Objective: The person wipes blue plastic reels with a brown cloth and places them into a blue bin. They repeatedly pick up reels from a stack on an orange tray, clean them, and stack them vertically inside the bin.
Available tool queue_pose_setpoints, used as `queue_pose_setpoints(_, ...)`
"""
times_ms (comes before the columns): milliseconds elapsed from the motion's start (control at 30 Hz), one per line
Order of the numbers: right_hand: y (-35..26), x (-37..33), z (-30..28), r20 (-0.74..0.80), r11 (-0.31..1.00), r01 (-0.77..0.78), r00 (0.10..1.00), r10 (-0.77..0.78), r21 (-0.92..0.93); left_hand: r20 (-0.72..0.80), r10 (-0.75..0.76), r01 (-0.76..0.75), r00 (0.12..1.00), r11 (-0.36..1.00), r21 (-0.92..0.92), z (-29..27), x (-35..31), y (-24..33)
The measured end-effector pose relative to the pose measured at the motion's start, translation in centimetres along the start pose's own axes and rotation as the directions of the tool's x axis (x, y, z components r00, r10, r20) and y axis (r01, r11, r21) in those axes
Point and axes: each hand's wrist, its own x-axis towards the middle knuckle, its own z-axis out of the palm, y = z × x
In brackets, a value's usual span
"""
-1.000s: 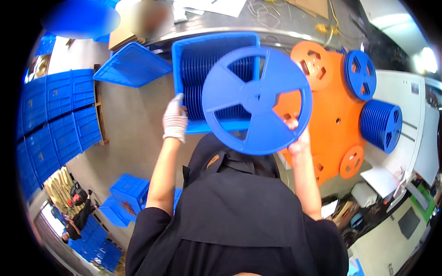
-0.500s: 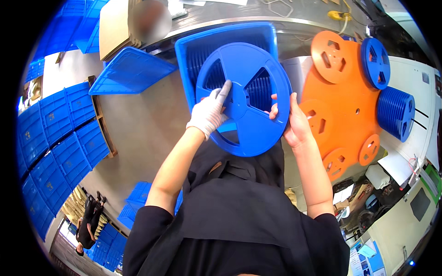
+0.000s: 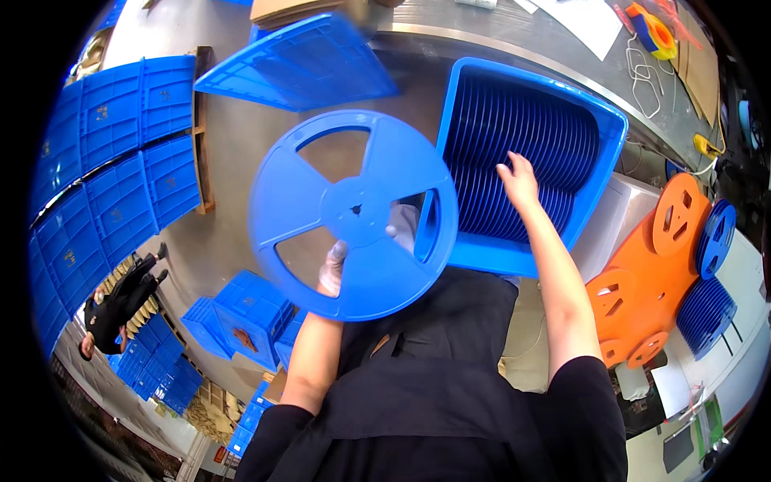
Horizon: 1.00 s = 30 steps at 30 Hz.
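Note:
A large blue plastic reel [image 3: 377,273] with three wide cut-outs is held up in front of me, to the left of the tub. My left hand [image 3: 332,269], in a white glove, grips it through a cut-out near the hub; the reel hides part of the fingers. To the right, a blue tub [image 3: 614,128] holds rows of similar blue reels [image 3: 530,120] packed on edge. Over these hovers my bare right hand [image 3: 520,183], fingers apart with nothing in them; I cannot tell whether its fingertips touch the reels.
A blue lid [image 3: 297,64] leans left of the tub. Behind runs a metal bench [image 3: 498,28] with a yellow tape dispenser [image 3: 654,36]. On the right stands an orange machine part [image 3: 658,265] beside blue reels [image 3: 707,317]. Stacked blue crates [image 3: 120,161] and a person [image 3: 120,305] are at left.
My right hand has let go of the reel and reached over the tub. The reel has moved left in my left hand, off the tub. The whole view has turned.

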Motion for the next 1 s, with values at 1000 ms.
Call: queue_pose_setpoints(1000,-0.3,8.9,6.9,0.093,0.596,0.587,0.751,-0.654,-0.547,-0.226,0.058,0.143,0.972,0.619,0.773,2.7,20.6,-7.0)
